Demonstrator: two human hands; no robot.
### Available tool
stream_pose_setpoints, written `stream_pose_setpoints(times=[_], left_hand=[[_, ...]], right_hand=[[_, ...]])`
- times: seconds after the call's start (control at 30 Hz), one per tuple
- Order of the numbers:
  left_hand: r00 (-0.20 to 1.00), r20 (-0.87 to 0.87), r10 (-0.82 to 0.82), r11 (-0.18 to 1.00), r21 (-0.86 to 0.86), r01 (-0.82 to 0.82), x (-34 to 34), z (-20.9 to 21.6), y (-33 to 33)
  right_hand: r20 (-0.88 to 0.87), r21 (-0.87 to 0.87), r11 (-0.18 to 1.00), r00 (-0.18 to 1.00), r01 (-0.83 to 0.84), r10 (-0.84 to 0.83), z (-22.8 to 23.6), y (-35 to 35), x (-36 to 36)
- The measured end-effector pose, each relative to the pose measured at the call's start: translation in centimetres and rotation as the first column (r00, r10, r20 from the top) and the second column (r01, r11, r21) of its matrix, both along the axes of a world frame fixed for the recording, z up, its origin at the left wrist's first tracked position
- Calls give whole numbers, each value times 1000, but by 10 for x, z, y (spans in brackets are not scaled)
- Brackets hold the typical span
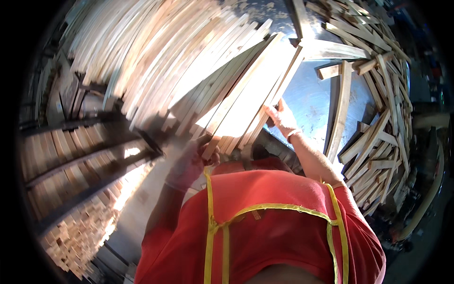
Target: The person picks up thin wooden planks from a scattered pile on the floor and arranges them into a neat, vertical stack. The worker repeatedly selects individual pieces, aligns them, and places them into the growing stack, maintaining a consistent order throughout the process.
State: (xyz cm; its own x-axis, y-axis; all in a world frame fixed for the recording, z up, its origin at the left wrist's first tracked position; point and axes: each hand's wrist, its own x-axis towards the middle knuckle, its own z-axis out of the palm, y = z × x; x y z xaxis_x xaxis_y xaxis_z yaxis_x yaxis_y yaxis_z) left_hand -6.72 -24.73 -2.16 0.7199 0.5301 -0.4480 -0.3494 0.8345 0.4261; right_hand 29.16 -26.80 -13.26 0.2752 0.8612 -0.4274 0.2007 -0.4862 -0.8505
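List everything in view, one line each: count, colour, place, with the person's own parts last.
Strips in the row: many, pale, upper left.
Strips between the hands: several, pale, centre; glare hides the count.
Loose wood pieces: many, brownish, heaped at right.
Metal tabletop: one, blue-grey, right of centre.
Stacked wood: many pieces, brown, left side.
Frame bars: several, dark, left.
Garment: one, red with yellow trim, bottom centre.
Left hand: one, in shadow, at the centre strips' near end.
Right hand: one, sunlit, at their right side.
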Motion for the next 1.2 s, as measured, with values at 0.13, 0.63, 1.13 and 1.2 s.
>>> stream_pose_setpoints(times=[0.13, 0.63, 1.13, 1.2], left_hand=[[921, -341, -190, 853, 408, 327, 30, -40, 79], [-20, -624, 781, 92, 83, 992, 41, -39, 175], [59, -72, 996, -45, 179, 983, -1, -76, 121], [246, -402, 882, -5, 515, 857, 20, -72, 83]], right_hand=[[95, -36, 998, 994, -52, 56, -6, 5, 3], [891, 51, 948, 415, 313, -185, 10, -41, 246], [620, -159, 987, 777, -15, 111, 14, 12, 50], [90, 228, 963, 988, -143, 125, -6, 18, 43]])
